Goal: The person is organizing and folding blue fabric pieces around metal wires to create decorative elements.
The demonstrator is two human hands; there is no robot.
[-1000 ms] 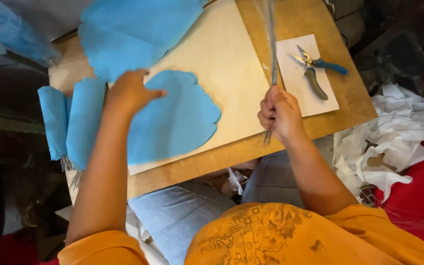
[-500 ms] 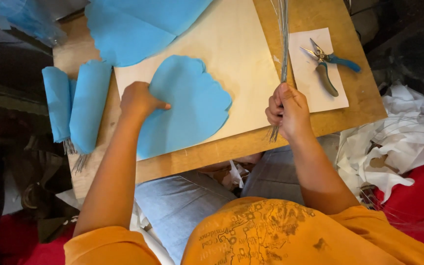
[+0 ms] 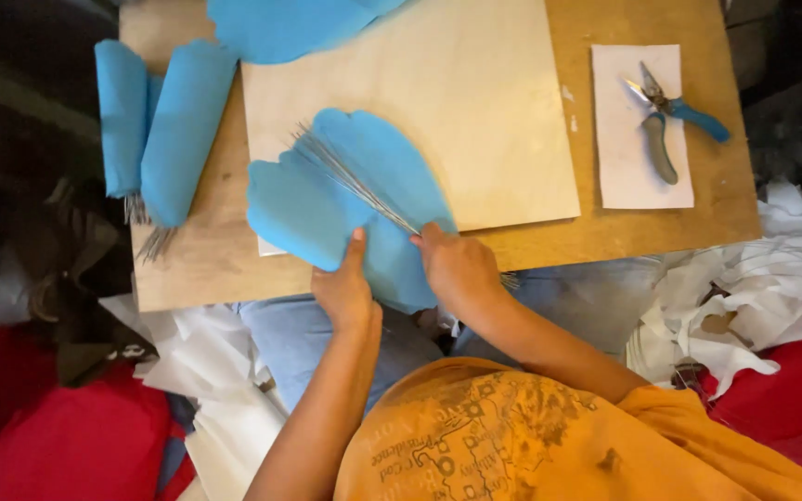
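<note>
blue paper sheet (image 3: 327,209) laid at desk (image 3: 197,269) front edge, 6 o'clock | left hand (image 3: 345,289) pressed flat on it, fingers apart | right hand (image 3: 457,269) clamped on wire bundle (image 3: 350,176) (fanned toward 10 o'clock)

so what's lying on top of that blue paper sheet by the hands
A bundle of thin wires fans across the blue sheet; the right hand covers its lower end, and the left hand presses the sheet.
</note>
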